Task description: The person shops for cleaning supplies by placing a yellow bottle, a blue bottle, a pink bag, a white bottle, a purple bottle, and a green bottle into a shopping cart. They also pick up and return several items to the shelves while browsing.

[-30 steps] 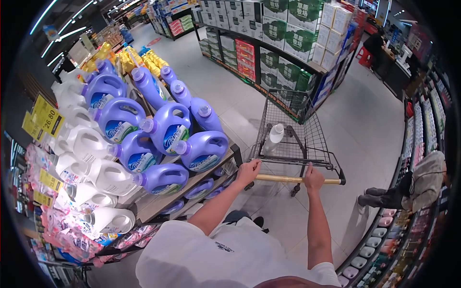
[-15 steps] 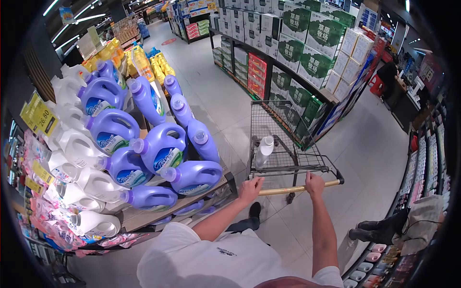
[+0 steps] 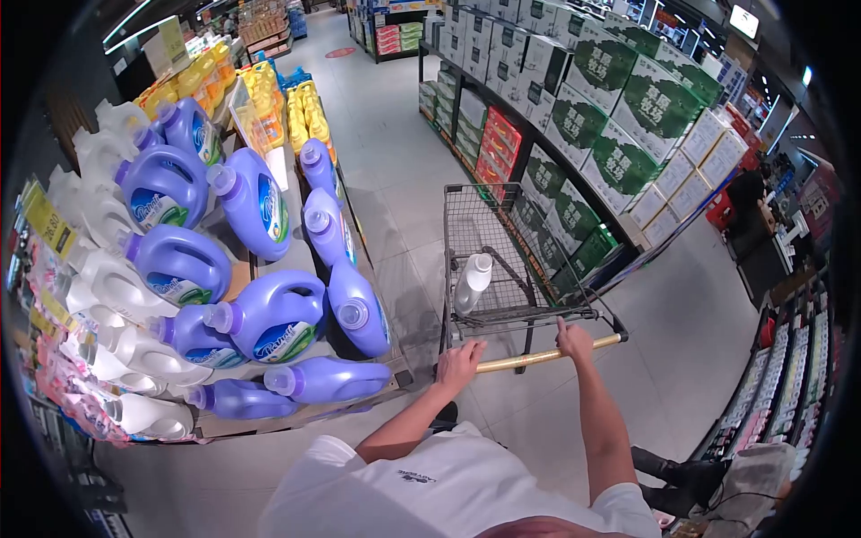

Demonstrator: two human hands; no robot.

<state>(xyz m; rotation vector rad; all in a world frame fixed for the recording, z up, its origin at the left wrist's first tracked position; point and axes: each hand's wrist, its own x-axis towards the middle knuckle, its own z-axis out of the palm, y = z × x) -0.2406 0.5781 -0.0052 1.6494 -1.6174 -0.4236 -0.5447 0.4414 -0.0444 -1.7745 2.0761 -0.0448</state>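
My left hand [image 3: 460, 365] is closed around the left end of the yellowish handle [image 3: 525, 360] of a shopping cart [image 3: 480, 224]. Farther right on that same bar, my right hand [image 3: 574, 342] grips with its thumb pointing forward. Inside the wire basket, near the handle, a white bottle [image 3: 473, 285] leans slightly to the right. Its lower end is partly hidden by the basket's wires. The rest of the visible basket holds nothing else that I can make out.
At left, purple detergent jugs [image 3: 260, 314] and white jugs [image 3: 157, 350] crowd a display close to the cart. Green-and-white cartons [image 3: 619, 166] line the aisle's right side. A tiled floor [image 3: 377, 117] runs ahead between them. Someone's dark boots [image 3: 673, 475] show at lower right.
The cart has advanced along the aisle, with both hands staying on its handle. The jugs and cartons have shifted in view. The bottle remains in the basket.
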